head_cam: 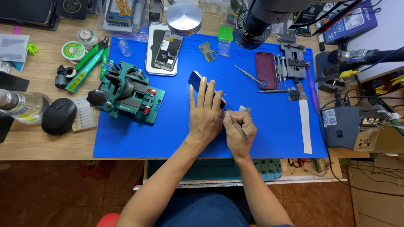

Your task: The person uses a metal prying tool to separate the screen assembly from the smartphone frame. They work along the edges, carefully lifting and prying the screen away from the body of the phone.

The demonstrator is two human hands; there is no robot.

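A dark blue phone lies on a bright blue work mat over a light wood-grain table. At nine o'clock: a green clamp fixture with red knobs, then a black mouse.

A single head-worn camera is looking almost straight down onto a workbench from above the seated person, facing away from the body toward twelve o'clock. It is sitting at moderate height, taking in the whole blue mat, the wooden table edge at six o'clock and the floor beneath. The forearms are entering from six o'clock, meeting near centre. A black microscope barrel is intruding close to the lens at one o'clock. No second view is sharing the scene.
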